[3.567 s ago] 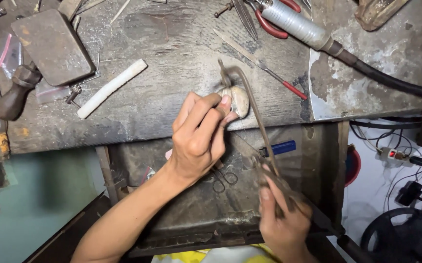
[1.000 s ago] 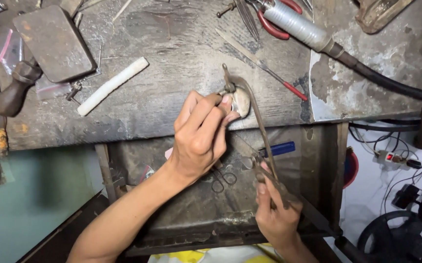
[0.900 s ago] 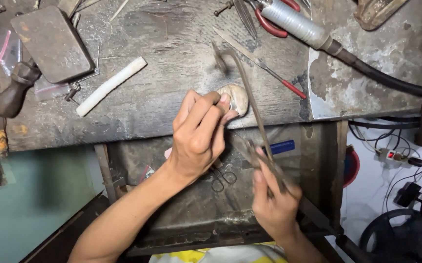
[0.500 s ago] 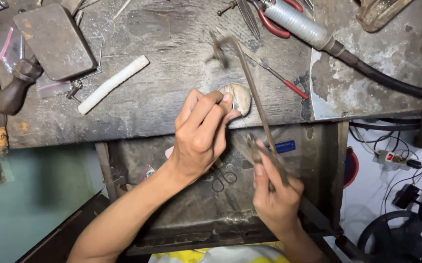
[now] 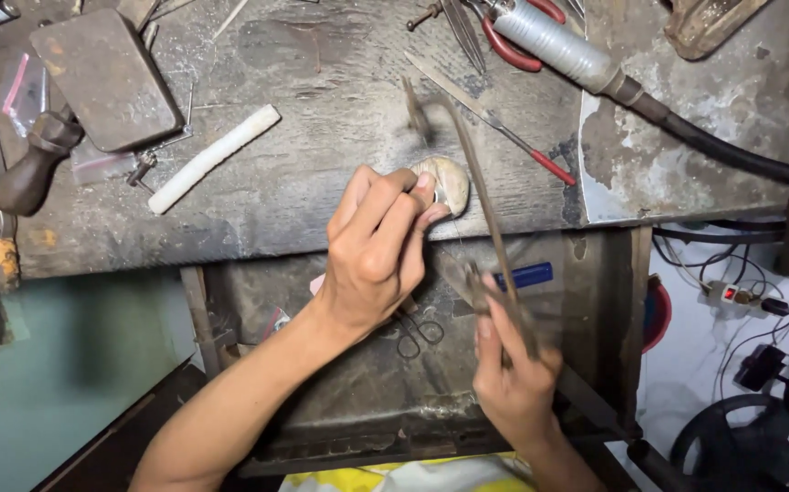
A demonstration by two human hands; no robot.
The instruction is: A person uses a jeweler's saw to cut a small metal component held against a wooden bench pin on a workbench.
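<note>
The step in hand looks like sawing or filing a small piece held against the bench: the left hand [image 5: 378,251] has its fingers curled and pinched around a small piece that is too hidden to name, pressing it against a pale, rounded bench peg [image 5: 447,180] at the front edge of the workbench [image 5: 321,118]. The right hand [image 5: 515,374], below the bench edge, is closed around the handle of a thin-framed jeweller's saw [image 5: 476,182], whose frame runs up past the peg and is blurred with motion. As a judgement, the stroke calls for a steady, firm pinch from the left fingers and a straight, light pull so the thin blade does not bind or snap close to the fingertips. The benchtop is worn, grey and scratched. Toward its back left corner lies a dark flat steel block [image 5: 107,77], with a wooden-handled tool [image 5: 34,164] at the left edge and a white stick [image 5: 214,158] just right of the block. Red-handled pliers [image 5: 526,41] and a flexible-shaft handpiece [image 5: 563,50] with its black hose lie toward the back right. Under the bench a tray [image 5: 358,364] holds small scissors [image 5: 417,330]; cables and a power strip [image 5: 741,296] lie on the floor at right.
</note>
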